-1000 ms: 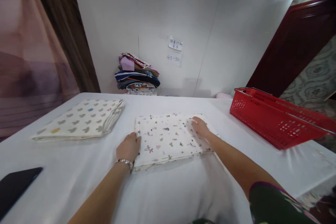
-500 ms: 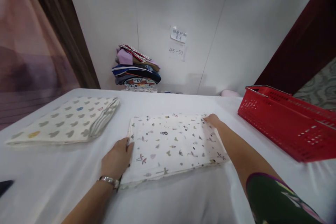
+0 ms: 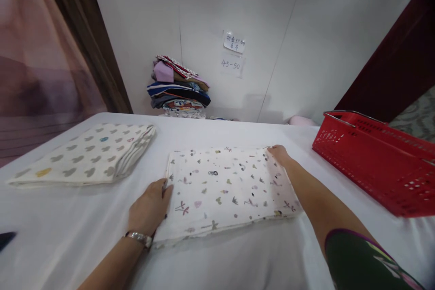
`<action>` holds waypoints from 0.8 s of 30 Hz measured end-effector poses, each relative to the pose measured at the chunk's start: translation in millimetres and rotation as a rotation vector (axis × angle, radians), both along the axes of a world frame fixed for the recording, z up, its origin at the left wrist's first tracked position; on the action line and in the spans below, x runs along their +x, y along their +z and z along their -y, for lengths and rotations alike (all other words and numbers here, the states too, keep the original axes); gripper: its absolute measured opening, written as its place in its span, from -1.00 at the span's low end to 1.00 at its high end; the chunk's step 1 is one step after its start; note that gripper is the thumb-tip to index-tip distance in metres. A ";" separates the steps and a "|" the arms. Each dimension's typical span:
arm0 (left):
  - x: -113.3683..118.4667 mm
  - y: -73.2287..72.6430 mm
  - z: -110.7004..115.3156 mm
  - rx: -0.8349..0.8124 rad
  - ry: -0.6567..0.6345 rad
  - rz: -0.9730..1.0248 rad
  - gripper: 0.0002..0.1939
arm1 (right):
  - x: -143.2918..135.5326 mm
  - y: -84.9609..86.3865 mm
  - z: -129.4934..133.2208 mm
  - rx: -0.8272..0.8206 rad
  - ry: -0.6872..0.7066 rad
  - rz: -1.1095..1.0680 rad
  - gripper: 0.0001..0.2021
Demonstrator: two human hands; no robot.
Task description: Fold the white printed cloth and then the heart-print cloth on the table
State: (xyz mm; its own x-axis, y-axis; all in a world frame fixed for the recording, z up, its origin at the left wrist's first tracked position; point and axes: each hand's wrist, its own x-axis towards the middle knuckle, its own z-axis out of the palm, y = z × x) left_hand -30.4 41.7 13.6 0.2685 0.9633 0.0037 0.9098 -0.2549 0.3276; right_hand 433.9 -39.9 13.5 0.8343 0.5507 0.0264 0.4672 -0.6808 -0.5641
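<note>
A folded white cloth (image 3: 217, 190) printed with small palm trees, hearts and leaves lies flat in front of me on the white-covered table (image 3: 217, 267). My left hand (image 3: 149, 206) grips its left edge, thumb on top and fingers tucked underneath. At the far right corner, my right hand (image 3: 278, 153) pinches the cloth's edge, its fingertips partly hidden. The cloth's near edge runs at a slight slant and shows several layers. Off to the left lies another folded cloth (image 3: 84, 154), cream with grey mushroom-like shapes.
On the right stands a red perforated plastic basket (image 3: 370, 167) with metal handles. A stack of folded fabrics (image 3: 178, 88) rests against the wall at the back, left of two paper notes (image 3: 233, 54). A dark object (image 3: 6, 239) shows at the left edge.
My right hand has shifted slightly right with the cloth's far right corner, and the cloth's right side reaches a little farther right. My left hand keeps its grip. The view has shifted slightly.
</note>
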 end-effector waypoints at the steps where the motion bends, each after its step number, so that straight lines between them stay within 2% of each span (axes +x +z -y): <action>1: 0.0 0.1 0.2 0.001 -0.002 -0.002 -0.54 | -0.7 -1.7 -1.5 -0.018 -0.004 0.033 -0.75; 7: -0.1 -1.2 1.7 0.023 -0.015 -0.013 -0.56 | -4.1 -15.9 -3.2 -0.166 -0.014 0.142 -0.69; 12: 0.1 -3.9 2.1 0.054 -0.018 -0.015 -0.57 | -10.7 -12.6 -0.5 -0.196 0.036 0.254 -0.51; 14: 0.3 -4.5 2.1 0.064 -0.024 -0.016 -0.57 | -24.3 -11.9 -3.7 -0.176 0.144 0.360 -0.48; 16: 0.4 -5.1 2.0 0.069 -0.026 -0.016 -0.58 | -43.7 -14.9 -10.3 -0.179 0.342 0.461 -0.47; 19: 0.8 -6.4 1.7 0.075 -0.018 -0.005 -0.58 | -71.7 -23.0 -22.9 -0.287 0.620 0.452 -0.41; 21: 1.3 -7.3 1.5 0.083 -0.017 0.004 -0.59 | -82.7 -26.0 -29.3 -0.365 0.680 0.376 -0.37; 24: 2.6 -7.5 1.7 0.090 -0.022 0.007 -0.61 | -89.0 -23.5 -31.2 -0.414 0.675 0.310 -0.33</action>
